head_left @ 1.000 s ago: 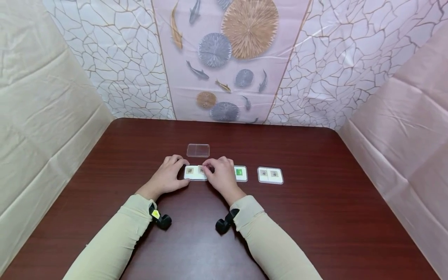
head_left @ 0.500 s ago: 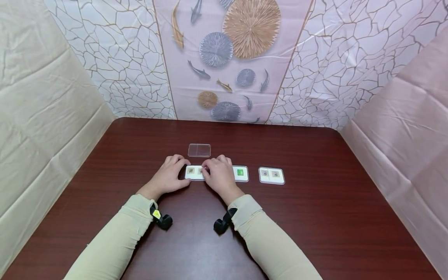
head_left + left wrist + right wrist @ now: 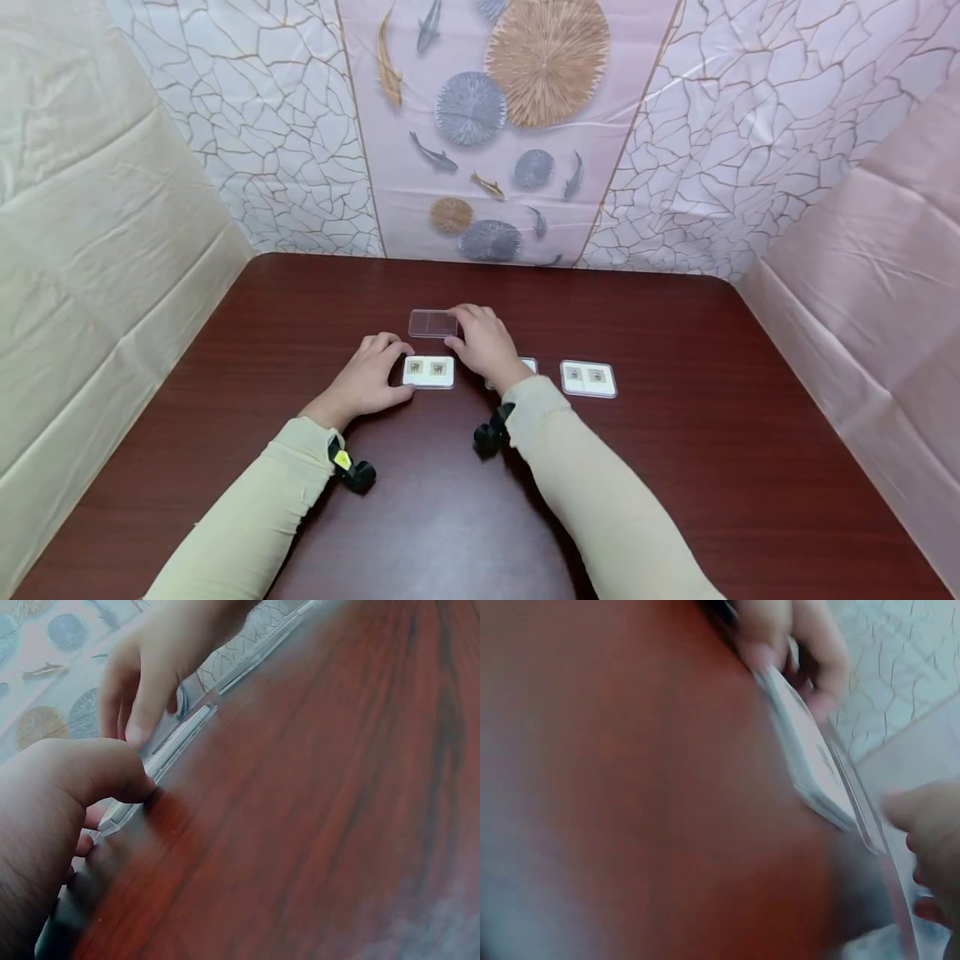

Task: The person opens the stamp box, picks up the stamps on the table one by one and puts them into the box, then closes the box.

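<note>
My left hand (image 3: 363, 375) holds the left end of a flat clear plastic case (image 3: 427, 382), its thumb at the near edge and its fingers at the far edge. The case has a white insert with two small brown-toned stamp-like pictures side by side. Just behind it on the table lies a clear plastic lid (image 3: 432, 325). At the lid's right end is my right hand (image 3: 484, 340), thumb and index finger spread about its corners. The right wrist view is blurred, with the right thumb (image 3: 904, 806) close beside the lid.
Under the right wrist a second case (image 3: 532, 364) shows only in part. Farther right lies a third white case (image 3: 588, 385) with two grey pictures. All sit on the dark red-brown table (image 3: 420, 517), backed by a patterned cloth wall (image 3: 300, 150).
My right hand has left the insert's right part and moved back to the lid's right end. Both pictures in the held case are now uncovered. The left hand keeps its hold.
</note>
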A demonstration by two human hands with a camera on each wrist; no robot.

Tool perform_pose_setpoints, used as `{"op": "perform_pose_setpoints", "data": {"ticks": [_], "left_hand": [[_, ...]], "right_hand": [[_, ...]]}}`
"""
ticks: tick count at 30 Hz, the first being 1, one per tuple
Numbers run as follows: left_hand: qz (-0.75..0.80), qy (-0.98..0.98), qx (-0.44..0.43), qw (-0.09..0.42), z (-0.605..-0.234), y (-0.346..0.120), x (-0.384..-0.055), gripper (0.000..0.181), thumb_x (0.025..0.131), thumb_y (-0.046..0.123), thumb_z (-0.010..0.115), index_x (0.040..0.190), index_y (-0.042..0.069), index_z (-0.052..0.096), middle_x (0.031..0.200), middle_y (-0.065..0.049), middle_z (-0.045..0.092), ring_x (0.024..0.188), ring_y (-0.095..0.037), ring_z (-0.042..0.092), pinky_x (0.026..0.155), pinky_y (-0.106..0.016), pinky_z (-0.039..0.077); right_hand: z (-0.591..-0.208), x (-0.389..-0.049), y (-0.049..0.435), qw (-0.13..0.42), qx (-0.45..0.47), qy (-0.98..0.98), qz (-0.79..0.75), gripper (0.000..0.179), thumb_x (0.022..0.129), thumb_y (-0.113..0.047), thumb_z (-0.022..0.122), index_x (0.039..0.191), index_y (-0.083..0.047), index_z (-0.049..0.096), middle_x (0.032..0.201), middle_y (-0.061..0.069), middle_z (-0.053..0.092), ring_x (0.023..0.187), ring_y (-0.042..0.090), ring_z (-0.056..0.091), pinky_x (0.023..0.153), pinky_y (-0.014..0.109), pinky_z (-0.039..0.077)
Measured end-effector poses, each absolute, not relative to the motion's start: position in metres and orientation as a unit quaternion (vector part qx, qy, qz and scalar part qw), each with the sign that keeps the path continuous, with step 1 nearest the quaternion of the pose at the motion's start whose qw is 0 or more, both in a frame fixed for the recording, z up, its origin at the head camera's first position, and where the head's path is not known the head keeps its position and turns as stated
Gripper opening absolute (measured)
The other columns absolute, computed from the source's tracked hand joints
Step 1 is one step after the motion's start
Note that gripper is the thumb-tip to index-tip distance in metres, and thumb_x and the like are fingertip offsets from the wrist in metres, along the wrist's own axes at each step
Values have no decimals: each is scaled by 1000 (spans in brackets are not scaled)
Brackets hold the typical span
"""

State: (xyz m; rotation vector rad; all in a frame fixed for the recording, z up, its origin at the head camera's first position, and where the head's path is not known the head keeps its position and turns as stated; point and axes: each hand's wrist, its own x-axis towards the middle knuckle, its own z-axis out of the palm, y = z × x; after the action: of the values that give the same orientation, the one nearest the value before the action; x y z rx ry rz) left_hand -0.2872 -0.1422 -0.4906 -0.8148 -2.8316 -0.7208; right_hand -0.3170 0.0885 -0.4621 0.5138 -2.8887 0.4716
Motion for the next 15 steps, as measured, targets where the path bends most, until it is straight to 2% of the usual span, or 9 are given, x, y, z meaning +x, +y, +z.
{"op": "perform_pose_setpoints", "data": {"ticks": [2,4,7,10,15], "left_hand": [[-235,-932,-271,56,-491,-141,-288,55,76,34,74,124,9,62,128,-14,52,120,-39,43,102,-53,40],[-233,-932,-272,59,-491,-141,-288,56,75,34,74,123,8,62,128,-14,52,119,-39,44,102,-53,39],[-234,-932,-270,55,-490,-142,-288,56,75,34,74,123,8,61,128,-14,51,120,-39,43,103,-53,38],[-243,-931,-267,52,-490,-141,-288,62,75,34,75,128,7,57,130,-14,51,121,-39,43,104,-53,38],[-267,-925,-263,54,-491,-142,-289,87,74,33,76,147,6,38,138,-18,45,123,-38,40,104,-52,38]], "right_hand": [[-460,-329,91,29,189,-971,144,58,98,-36,65,150,-17,47,157,8,41,144,30,37,114,49,35],[-460,-339,92,-8,205,-969,134,64,99,-39,63,155,-17,40,162,8,34,147,31,32,115,51,32],[-462,-348,92,-21,225,-967,118,61,100,-39,60,154,-17,41,159,7,40,144,30,36,114,50,33],[-461,-351,92,-9,244,-965,99,54,101,-38,59,150,-16,48,151,5,50,137,28,44,112,47,36],[-456,-345,94,-12,263,-958,110,49,102,-34,59,147,-16,52,144,7,55,134,27,48,113,43,37]]}}
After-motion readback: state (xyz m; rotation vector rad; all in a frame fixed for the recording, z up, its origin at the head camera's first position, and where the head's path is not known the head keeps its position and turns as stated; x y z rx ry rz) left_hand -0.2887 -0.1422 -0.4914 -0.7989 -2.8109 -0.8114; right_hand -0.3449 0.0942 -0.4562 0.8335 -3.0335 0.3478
